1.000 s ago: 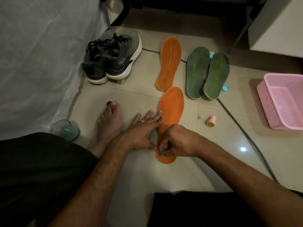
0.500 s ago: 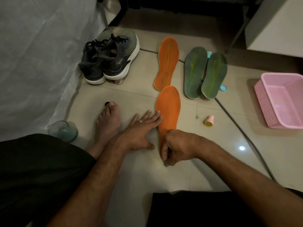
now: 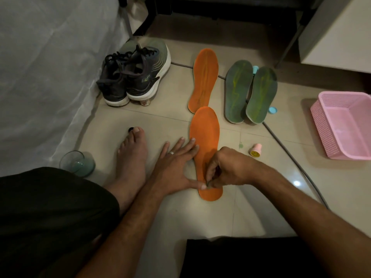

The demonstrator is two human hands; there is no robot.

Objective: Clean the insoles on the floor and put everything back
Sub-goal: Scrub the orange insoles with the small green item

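Observation:
An orange insole [image 3: 205,133] lies lengthwise on the tiled floor in front of me. My left hand [image 3: 174,167] lies flat beside it, fingers straight along its left edge and thumb pressing near the heel. My right hand [image 3: 226,167] is curled over the insole's heel half and pinches a small dark green thing [image 3: 208,184] against it; what that thing is cannot be told. A second orange insole [image 3: 204,77] lies farther away. Two green insoles [image 3: 251,93] lie side by side to its right.
A pair of dark sneakers [image 3: 134,77] stands at the back left by a white sheet. A pink basket [image 3: 345,125] sits at right. A small pink smiley bottle [image 3: 255,150], a blue cap [image 3: 273,110], a glass [image 3: 77,163], a cable [image 3: 291,153] and my bare foot [image 3: 132,157] are on the floor.
My right hand slid back off the heel end of the insole, then forward onto it again, rubbing with the pinched thing. My left hand stayed in place.

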